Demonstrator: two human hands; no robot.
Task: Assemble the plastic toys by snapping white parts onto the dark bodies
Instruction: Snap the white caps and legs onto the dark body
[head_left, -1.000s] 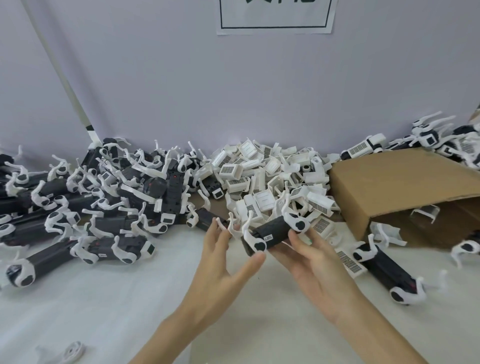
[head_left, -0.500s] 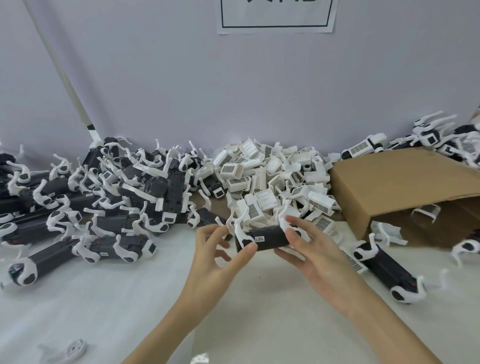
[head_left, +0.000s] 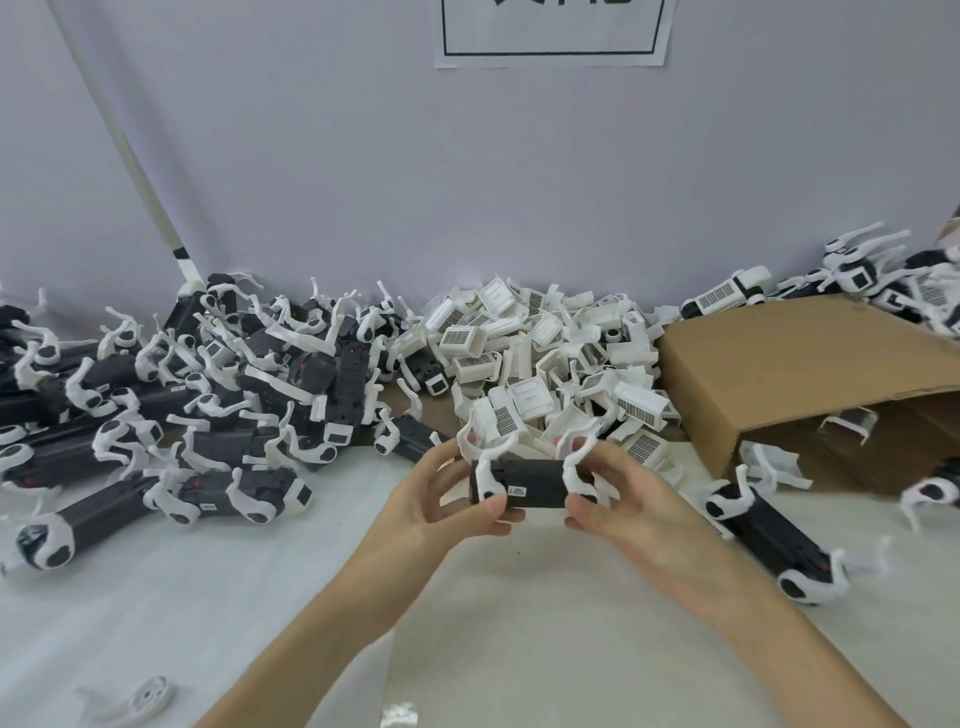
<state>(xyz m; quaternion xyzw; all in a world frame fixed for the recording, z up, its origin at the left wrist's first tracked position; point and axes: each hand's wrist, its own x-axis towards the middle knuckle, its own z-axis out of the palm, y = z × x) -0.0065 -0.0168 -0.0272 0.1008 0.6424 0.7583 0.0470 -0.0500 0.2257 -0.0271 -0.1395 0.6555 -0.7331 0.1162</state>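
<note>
1. Both hands hold one dark toy body (head_left: 527, 483) above the table (head_left: 519, 639), its long axis running nine to three o'clock.
2. The left hand (head_left: 441, 499) pinches the nine o'clock end; the right hand (head_left: 623, 499) grips the three o'clock end (white legs (head_left: 574, 467) already stick up at both ends).
3. The pile of white parts (head_left: 545, 358) lies at twelve o'clock, just beyond the body, about equally near either hand. I judge one hand must let go to fetch a part.
</note>
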